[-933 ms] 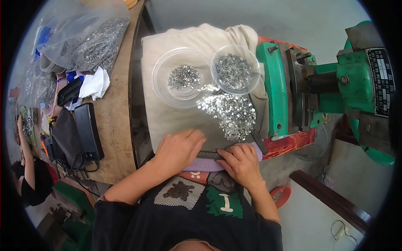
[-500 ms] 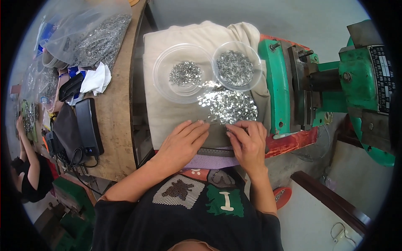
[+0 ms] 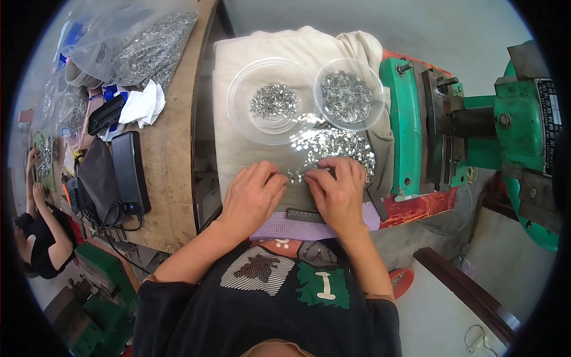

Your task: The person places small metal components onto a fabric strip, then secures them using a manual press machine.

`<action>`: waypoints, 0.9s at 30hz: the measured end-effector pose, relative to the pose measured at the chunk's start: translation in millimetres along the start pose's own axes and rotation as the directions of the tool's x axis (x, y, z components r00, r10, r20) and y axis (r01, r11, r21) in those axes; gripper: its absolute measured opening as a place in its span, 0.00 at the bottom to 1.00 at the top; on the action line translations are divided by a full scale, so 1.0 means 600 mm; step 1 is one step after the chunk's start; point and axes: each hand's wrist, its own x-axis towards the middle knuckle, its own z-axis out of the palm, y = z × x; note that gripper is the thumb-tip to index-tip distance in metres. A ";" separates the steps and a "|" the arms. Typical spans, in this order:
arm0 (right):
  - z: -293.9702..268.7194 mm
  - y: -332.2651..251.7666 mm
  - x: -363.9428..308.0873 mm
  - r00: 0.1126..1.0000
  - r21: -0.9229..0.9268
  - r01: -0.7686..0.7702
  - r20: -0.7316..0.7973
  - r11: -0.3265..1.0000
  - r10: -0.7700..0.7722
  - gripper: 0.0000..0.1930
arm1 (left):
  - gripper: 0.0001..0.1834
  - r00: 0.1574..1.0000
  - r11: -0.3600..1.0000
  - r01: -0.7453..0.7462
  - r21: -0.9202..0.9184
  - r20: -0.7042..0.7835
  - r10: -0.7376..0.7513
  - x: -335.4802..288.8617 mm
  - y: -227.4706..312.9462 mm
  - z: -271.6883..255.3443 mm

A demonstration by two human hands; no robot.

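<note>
Between my hands lies a small scatter of flat shiny metal pieces (image 3: pixel 294 175) on the beige cloth (image 3: pixel 229 152). My left hand (image 3: pixel 253 190) is at its left side, fingers bent and drawn together, tips down by the pieces. Opposite it, my right hand (image 3: pixel 339 193) has thumb and fingers pinched at the near edge of the larger pile of metal pieces (image 3: pixel 342 146). What either set of fingertips holds is too small to make out. Behind stand a wide clear tub (image 3: pixel 233 119) with similar pieces and a smaller clear tub (image 3: pixel 380 101) full of thin metal pieces.
A steel ruler (image 3: pixel 304 215) and a dark bar (image 3: pixel 376 202) lie at the cloth's near edge. The green machine (image 3: pixel 401 131) borders the right. On the left, a wooden bench (image 3: pixel 169 172) bears bags and a black device (image 3: pixel 128 172). Another person (image 3: pixel 56 238) works farther left.
Both hands have bent their fingers more, and the right has shifted left. A small scatter of metal pieces now shows between them. The whole view has shifted slightly.
</note>
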 end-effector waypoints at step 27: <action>0.001 -0.014 -0.028 0.999 -0.050 0.016 -0.048 0.999 -0.019 0.10 | 0.09 0.998 1.000 -0.024 0.013 0.053 0.023 -0.018 -0.008 0.006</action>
